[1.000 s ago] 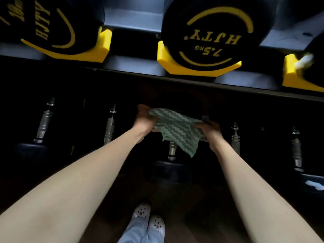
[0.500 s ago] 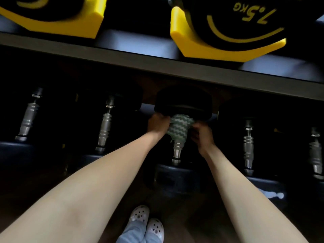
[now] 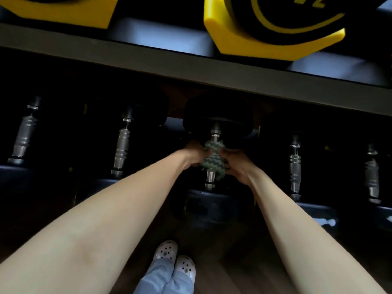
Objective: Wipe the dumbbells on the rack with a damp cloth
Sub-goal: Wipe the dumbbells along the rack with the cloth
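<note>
- The rack (image 3: 191,66) held the lower-tier dumbbell (image 3: 218,117) being cleaned.
- Left hand (image 3: 194,152) and right hand (image 3: 235,164) gripped the green zigzag cloth (image 3: 213,160), fingers curled.
- The cloth, spread open a second earlier, wrapped the steel handle (image 3: 210,177); wiping likely under way.

Almost no legible text; only cropped yellow marks on one weight.

On the rack (image 3: 191,66), an upper-shelf dumbbell (image 3: 297,15) shows its black end face with yellow printing: a curved line (image 3: 282,28) and, above it, the lower parts of two or three characters (image 3: 316,1). They are upside down and cut off by the top edge, too cropped to read.
</note>
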`<action>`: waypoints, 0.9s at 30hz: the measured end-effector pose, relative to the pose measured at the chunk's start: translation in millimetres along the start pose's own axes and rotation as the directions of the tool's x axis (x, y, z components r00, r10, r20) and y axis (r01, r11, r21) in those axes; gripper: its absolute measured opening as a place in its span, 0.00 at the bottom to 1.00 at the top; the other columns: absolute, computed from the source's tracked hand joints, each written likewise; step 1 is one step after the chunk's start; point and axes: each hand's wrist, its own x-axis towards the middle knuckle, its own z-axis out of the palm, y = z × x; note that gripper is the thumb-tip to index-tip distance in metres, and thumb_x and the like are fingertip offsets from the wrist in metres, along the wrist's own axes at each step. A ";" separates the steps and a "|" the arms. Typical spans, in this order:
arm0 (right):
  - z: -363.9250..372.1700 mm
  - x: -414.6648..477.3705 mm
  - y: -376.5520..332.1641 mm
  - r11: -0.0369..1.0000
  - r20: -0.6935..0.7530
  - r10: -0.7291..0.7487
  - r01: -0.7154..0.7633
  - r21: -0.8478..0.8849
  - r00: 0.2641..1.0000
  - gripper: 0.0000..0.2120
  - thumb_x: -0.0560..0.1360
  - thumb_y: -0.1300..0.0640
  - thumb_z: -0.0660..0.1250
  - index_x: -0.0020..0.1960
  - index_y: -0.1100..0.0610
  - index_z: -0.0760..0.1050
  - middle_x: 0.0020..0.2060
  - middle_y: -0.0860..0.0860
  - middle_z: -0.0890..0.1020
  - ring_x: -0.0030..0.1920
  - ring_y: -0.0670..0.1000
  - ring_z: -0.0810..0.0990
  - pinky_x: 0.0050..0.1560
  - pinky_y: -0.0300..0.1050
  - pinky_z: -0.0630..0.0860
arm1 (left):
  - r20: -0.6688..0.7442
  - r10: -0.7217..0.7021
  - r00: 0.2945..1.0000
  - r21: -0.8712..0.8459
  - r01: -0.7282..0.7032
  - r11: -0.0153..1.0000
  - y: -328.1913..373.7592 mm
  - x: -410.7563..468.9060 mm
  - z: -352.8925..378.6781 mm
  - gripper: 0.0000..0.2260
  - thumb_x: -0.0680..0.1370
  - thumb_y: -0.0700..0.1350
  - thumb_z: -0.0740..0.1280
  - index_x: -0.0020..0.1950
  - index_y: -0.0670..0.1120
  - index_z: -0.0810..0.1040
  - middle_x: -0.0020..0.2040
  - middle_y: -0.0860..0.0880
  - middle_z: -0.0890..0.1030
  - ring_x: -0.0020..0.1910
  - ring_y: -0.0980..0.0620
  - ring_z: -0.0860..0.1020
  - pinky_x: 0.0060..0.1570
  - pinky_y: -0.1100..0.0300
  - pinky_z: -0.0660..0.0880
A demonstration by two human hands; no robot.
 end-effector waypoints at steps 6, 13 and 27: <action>-2.6 -14.0 10.6 0.986 0.030 0.061 -0.056 -0.159 0.998 0.14 0.80 0.55 0.59 0.60 0.61 0.74 0.37 0.50 0.78 0.35 0.47 0.76 0.32 0.37 0.73 | 0.076 -0.020 0.997 0.320 -0.005 0.947 -7.8 -10.9 -1.4 0.18 0.79 0.46 0.63 0.63 0.35 0.72 0.55 0.40 0.77 0.50 0.45 0.77 0.40 0.59 0.74; -5.3 -30.1 18.0 0.789 0.031 -0.015 0.031 -0.614 0.999 0.16 0.77 0.58 0.65 0.61 0.66 0.75 0.59 0.58 0.79 0.53 0.52 0.77 0.36 0.34 0.69 | 0.124 -0.121 0.985 0.589 0.025 0.808 -7.4 -28.3 7.1 0.15 0.82 0.43 0.57 0.65 0.36 0.72 0.62 0.39 0.75 0.50 0.46 0.72 0.55 0.59 0.68; 3.5 6.0 17.5 0.981 -0.183 -0.155 0.130 -0.142 0.971 0.10 0.76 0.64 0.64 0.52 0.70 0.78 0.51 0.67 0.80 0.40 0.55 0.79 0.49 0.52 0.76 | -0.037 0.032 0.999 -0.014 -0.032 0.999 -23.1 -8.1 7.7 0.11 0.76 0.41 0.68 0.53 0.35 0.76 0.50 0.38 0.78 0.49 0.44 0.77 0.41 0.59 0.71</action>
